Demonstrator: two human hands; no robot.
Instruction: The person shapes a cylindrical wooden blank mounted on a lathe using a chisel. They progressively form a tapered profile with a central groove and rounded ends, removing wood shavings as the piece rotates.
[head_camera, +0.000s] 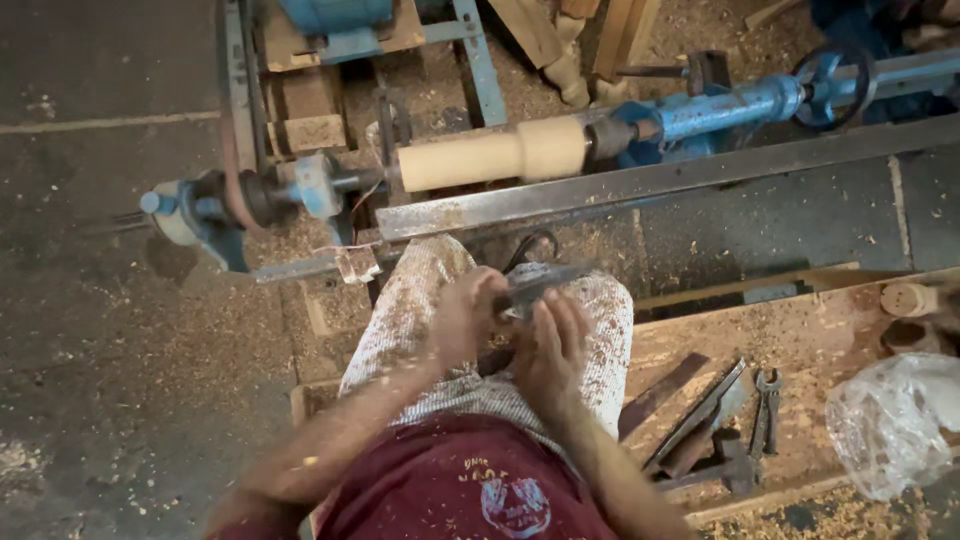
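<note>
Seated before a wood lathe (300, 190), the person holds a flat metal turning chisel (545, 280) over the lap with both hands. The left hand (462, 318) has its fingers curled shut around the handle end of the tool. The right hand (550, 350) lies along the underside of the blade with fingers loosely bent against it; motion blur hides how firmly it grips. The chisel points up and to the right, its tip just short of the long steel tool rest (640, 185) and well apart from the pale wooden cylinder (495, 155) mounted between the blue headstock and the blue tailstock (720, 105).

The cylinder shows 2 diameters, a thinner left part and a thicker right collar, so rough shaping looks partly done. By my reading, the step in hand is readying or checking the tool between cuts, not cutting, since the blade touches neither rest nor wood.

A next cut would call for laying the blade flat on the tool rest first, steadying it there with 1 hand, then easing the edge into the wood.

On the low table (800, 330) at the right lie a pair of pincers (767, 410), dark metal bars (700, 415) and a crumpled clear plastic bag (895, 420) at its right edge. Sawdust covers the floor (130, 340) and the person's patterned trousers (410, 300).
</note>
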